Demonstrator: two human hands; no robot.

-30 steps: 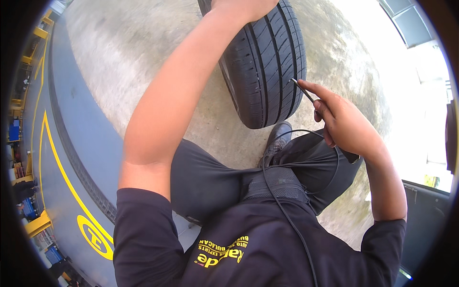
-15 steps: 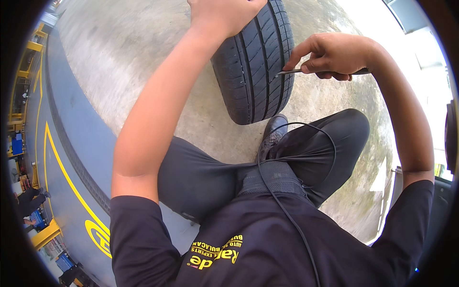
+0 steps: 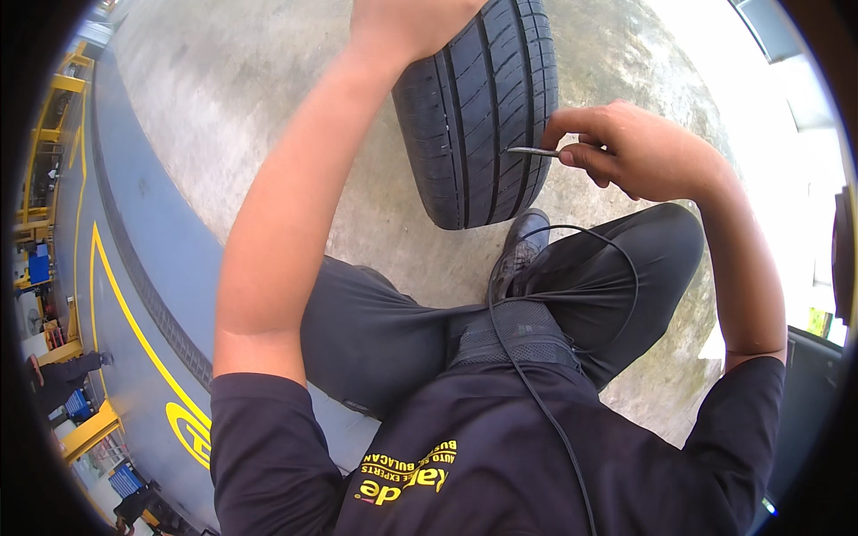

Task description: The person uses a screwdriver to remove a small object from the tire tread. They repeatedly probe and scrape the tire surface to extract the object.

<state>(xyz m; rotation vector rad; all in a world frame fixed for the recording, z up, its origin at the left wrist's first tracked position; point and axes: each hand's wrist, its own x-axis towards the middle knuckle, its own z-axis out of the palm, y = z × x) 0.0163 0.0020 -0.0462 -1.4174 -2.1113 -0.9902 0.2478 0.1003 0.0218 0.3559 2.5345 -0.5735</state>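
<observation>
A black car tyre with a grooved tread stands on its tread in front of me, cut off by the upper edge of the picture. Against its upper left side lies my left hand; its fingers are out of sight past the tyre and the picture's edge. My right hand, to the right of the tread, is closed around a thin pointed metal tool. The tool's tip meets the tread near a groove, and its rear end is hidden behind the hand.
My bent legs and a dark shoe are close below the tyre. A black cable loops over my lap and shirt. Left of the concrete floor runs a blue painted strip, with yellow racks and a person beyond.
My right hand has moved slightly lower, and the tool's tip has shifted a little left and down on the tread. My left hand remains at the tyre.
</observation>
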